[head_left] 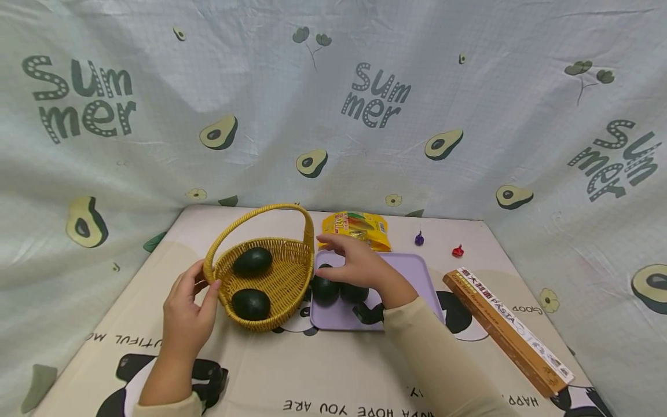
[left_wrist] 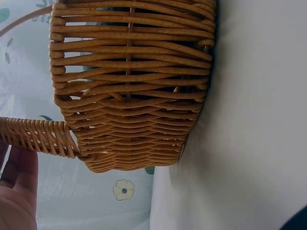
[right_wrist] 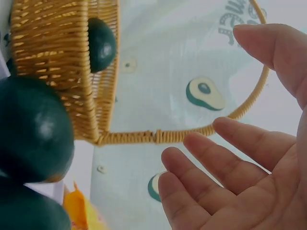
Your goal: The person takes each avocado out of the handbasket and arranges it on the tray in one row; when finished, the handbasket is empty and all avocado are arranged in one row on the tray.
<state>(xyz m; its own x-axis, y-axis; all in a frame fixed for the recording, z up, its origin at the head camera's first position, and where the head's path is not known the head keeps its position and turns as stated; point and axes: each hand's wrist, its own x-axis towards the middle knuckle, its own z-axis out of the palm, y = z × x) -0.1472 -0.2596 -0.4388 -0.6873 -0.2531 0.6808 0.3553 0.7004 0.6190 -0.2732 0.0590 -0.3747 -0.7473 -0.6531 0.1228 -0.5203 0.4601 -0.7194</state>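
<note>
A yellow wicker basket (head_left: pixel 289 284) with a tall arched handle stands left of centre. Inside it lie two dark green avocados, one toward the back (head_left: pixel 252 262) and one toward the front (head_left: pixel 251 304). My left hand (head_left: pixel 184 313) grips the left foot of the handle, fingers behind the woven handle (left_wrist: pixel 38 136) in the left wrist view. Two more avocados (head_left: pixel 325 291) (head_left: pixel 354 293) sit side by side on a lilac tray (head_left: pixel 414 269). Over the tray's left part hovers my right hand (head_left: pixel 362 266), fingers and thumb spread, palm (right_wrist: pixel 268 191) holding nothing.
Behind the tray lies a yellow printed bag (head_left: pixel 359 227). A small purple wrapped candy (head_left: pixel 419 238) and a red one (head_left: pixel 457 251) lie at the back right. The long brown pasta box (head_left: pixel 508 330) rests diagonally on the right. A printed cloth (head_left: pixel 375 162) hangs behind the table.
</note>
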